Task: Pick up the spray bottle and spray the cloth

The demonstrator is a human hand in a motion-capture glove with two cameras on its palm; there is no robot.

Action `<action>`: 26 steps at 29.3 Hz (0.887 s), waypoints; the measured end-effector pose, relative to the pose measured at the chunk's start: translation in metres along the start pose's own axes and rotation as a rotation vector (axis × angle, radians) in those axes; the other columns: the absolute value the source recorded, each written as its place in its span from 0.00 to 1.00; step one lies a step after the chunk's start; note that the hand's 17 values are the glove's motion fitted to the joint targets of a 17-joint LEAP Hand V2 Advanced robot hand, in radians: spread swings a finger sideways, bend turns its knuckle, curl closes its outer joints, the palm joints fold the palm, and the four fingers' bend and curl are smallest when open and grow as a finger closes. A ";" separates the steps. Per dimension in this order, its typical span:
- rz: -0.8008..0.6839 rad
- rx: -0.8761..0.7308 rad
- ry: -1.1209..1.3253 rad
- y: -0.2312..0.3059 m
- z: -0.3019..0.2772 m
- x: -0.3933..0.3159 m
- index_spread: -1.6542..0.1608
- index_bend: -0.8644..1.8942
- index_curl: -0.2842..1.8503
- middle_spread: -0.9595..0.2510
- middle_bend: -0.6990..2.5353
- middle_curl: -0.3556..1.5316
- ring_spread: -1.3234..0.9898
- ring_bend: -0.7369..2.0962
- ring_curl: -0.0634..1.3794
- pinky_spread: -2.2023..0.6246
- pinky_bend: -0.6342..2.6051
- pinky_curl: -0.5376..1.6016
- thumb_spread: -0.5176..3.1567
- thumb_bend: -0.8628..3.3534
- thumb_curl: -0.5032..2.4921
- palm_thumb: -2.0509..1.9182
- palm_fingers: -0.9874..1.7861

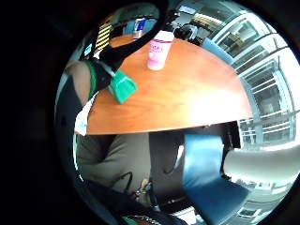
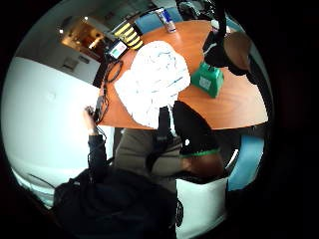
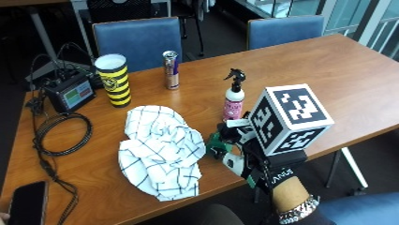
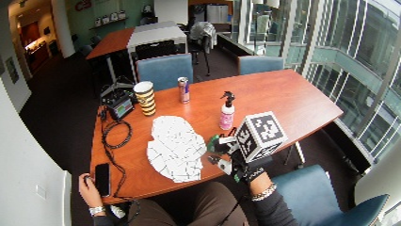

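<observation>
A spray bottle with a pink label and black trigger head stands upright on the wooden table, also in the wide view and the little finger side palm view. A crumpled white checked cloth lies to its left near the front edge, and shows too in the thumb side palm view. My gloved right hand hovers at the front edge, right of the cloth and just in front of the bottle. Its fingers are spread and relaxed and hold nothing.
A yellow and black cup and a drinks can stand behind the cloth. A small screen device, a coiled black cable and a phone occupy the left end. Blue chairs stand across the table.
</observation>
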State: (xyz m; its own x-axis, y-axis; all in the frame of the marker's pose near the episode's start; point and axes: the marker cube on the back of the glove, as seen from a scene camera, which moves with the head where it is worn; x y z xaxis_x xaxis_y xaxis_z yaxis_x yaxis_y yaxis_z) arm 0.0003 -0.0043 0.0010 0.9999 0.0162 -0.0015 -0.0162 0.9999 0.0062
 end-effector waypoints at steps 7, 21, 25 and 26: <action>0.070 0.033 -0.095 -0.023 0.009 0.000 0.76 0.38 0.22 0.70 0.33 0.29 0.53 0.43 0.20 0.79 0.27 0.33 0.35 0.27 0.22 0.64 0.73; 0.367 0.199 -0.382 -0.048 0.049 0.034 0.74 0.36 0.26 0.68 0.33 0.35 0.52 0.42 0.26 0.78 0.26 0.36 0.43 0.27 0.26 0.67 0.75; 0.472 0.246 -0.483 -0.054 0.054 0.054 0.73 0.36 0.26 0.67 0.33 0.36 0.51 0.42 0.27 0.78 0.26 0.37 0.43 0.27 0.27 0.69 0.75; 0.494 0.259 -0.499 -0.056 0.055 0.058 0.74 0.36 0.26 0.67 0.33 0.37 0.51 0.42 0.28 0.78 0.26 0.37 0.42 0.27 0.27 0.69 0.75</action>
State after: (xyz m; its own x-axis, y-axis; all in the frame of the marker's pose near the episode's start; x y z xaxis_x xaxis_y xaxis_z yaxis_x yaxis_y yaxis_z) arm 0.0597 -0.0596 0.0553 0.7590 0.3968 0.5163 -0.5245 0.8424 0.1237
